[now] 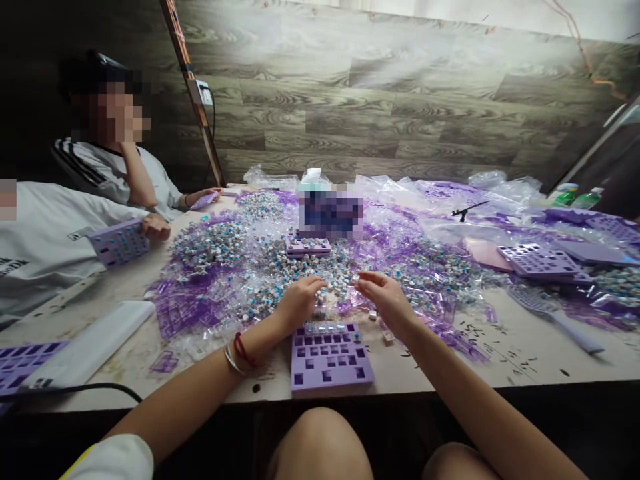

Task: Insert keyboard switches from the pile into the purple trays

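My left hand [299, 303] is over the near edge of a heap of small white-and-blue parts [273, 267], fingers drawn together; what they hold, if anything, is hidden. To its right, my right hand [385, 300] pinches at the same heap, with something small and whitish at its fingertips that I cannot make out. Just below both hands, a purple block with square holes [333, 363] lies flat at the table's near edge. Small clear-and-blue pieces [326, 328] line its top row, and one more sits at its right side.
Two people sit at the left; one hand [156, 227] holds a filled purple block [119, 241]. A small purple box [308, 245] rests in the heap. Purple blocks [537, 260] and a grey brush [560, 317] lie right. A white bar [93, 343] lies left; bottles [587, 199] stand behind.
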The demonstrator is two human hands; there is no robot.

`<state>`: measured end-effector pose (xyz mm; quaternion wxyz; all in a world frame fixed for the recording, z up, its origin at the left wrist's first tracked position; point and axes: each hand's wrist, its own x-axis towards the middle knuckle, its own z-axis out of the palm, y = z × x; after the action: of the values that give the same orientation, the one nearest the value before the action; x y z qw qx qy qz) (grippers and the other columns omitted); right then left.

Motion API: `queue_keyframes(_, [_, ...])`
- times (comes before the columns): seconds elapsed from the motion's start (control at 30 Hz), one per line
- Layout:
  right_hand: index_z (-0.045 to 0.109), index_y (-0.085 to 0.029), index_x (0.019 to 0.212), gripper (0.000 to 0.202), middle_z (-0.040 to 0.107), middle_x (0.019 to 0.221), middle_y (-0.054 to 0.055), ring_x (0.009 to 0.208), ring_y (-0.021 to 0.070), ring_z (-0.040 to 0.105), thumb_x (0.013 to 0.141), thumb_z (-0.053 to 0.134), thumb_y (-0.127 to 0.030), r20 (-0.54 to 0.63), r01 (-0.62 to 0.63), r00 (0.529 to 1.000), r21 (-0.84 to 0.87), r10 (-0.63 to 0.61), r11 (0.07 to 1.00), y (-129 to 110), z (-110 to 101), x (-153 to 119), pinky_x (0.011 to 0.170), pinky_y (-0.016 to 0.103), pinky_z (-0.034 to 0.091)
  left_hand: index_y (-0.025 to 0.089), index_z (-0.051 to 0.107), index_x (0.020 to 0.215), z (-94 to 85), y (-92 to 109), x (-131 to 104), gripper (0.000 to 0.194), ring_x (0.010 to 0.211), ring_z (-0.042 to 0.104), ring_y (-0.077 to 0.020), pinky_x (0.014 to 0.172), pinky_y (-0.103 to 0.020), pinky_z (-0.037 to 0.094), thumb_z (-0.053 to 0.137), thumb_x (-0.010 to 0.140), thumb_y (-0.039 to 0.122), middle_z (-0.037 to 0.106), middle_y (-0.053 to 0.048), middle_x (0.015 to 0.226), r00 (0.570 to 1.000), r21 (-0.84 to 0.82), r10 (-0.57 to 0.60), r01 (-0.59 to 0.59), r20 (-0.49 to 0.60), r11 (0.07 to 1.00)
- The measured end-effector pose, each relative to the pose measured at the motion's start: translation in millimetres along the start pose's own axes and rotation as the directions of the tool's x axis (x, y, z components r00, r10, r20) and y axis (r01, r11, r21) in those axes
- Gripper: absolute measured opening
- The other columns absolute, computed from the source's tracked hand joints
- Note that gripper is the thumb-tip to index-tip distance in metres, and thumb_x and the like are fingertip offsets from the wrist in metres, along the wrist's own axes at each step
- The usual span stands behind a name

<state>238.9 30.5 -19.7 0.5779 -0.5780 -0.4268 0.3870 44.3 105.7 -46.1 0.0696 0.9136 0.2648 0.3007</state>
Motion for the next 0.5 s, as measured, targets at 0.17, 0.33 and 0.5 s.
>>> queue_keyframes(0.17, [0.057,-0.026,0.121,0.042,0.040,0.145,0.004,0.133,0.0241,0.037,0.079,0.054,-0.028,-0.059,0.055,0.997,0.247,-0.042,0.967,2,10,16,0.098,0.042,0.048,0.015,0.064,0.105,9.8,-12,-1,0.031,0.114,0.055,-0.0245,0.099,-0.043,0.045,0.053,0.079,0.001,0.057,-0.013,0.126,0.983,0.116,0.107,-0.125,0.148,0.985])
queue_keyframes(0.33, [0.059,-0.023,0.120,0.042,0.042,0.143,0.009,0.124,0.0280,0.048,0.082,0.054,-0.040,0.111,0.082,0.991,-0.053,-0.076,0.995,5,12,1,0.095,0.045,0.049,0.015,0.066,0.102,10.3,-8,-1,0.025,0.108,0.057,-0.0263,0.094,-0.044,0.047,0.056,0.080,0.005,0.058,-0.015,0.122,0.973,0.167,0.123,-0.157,0.197,0.974])
queue_keyframes(0.5, [0.065,-0.018,0.111,0.040,0.048,0.137,0.015,0.128,0.0299,0.042,0.078,0.059,-0.040,0.256,0.326,0.937,-0.386,-0.239,0.863,11,2,-11,0.099,0.046,0.044,0.014,0.065,0.100,4.5,-4,1,0.019,0.102,0.057,-0.0248,0.090,-0.040,0.047,0.053,0.085,0.011,0.062,-0.013,0.113,0.964,0.254,0.101,-0.165,0.248,0.953])
